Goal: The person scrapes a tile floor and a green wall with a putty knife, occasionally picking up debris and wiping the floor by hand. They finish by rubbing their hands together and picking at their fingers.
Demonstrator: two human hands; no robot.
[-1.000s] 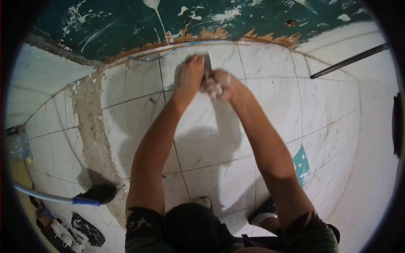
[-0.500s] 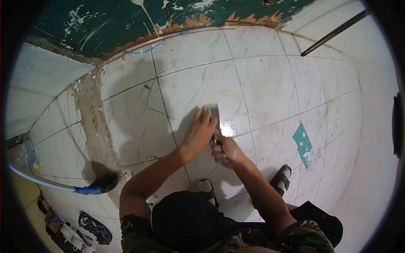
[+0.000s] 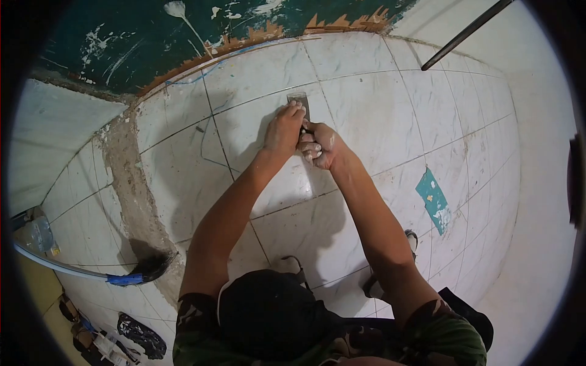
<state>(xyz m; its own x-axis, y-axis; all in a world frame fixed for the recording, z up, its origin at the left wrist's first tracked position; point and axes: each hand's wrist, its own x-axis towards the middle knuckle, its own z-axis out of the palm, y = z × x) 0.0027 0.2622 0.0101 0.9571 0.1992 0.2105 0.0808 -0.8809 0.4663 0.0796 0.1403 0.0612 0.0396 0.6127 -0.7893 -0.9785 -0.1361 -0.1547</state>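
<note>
A flat metal scraper (image 3: 297, 97) lies with its broad blade against the white tiled floor (image 3: 372, 122), pointing toward the green board. My right hand (image 3: 320, 146) is wrapped around its handle, which is mostly hidden by the fingers; whitish dust marks the knuckles. Beside it, my left hand (image 3: 284, 130) presses its closed fingers onto the blade from the left. Both arms reach far forward over the tiles.
A green board (image 3: 140, 43) with torn brown edging borders the far side. A rough cement strip (image 3: 131, 177) runs down the left, near a broom (image 3: 149, 268). A teal scrap (image 3: 433, 200) lies at right, and a dark pole (image 3: 464, 36) stands beyond it.
Both hands have slid the scraper forward across the tiles, away from my body, and the arms are straighter. The view has shifted slightly.
</note>
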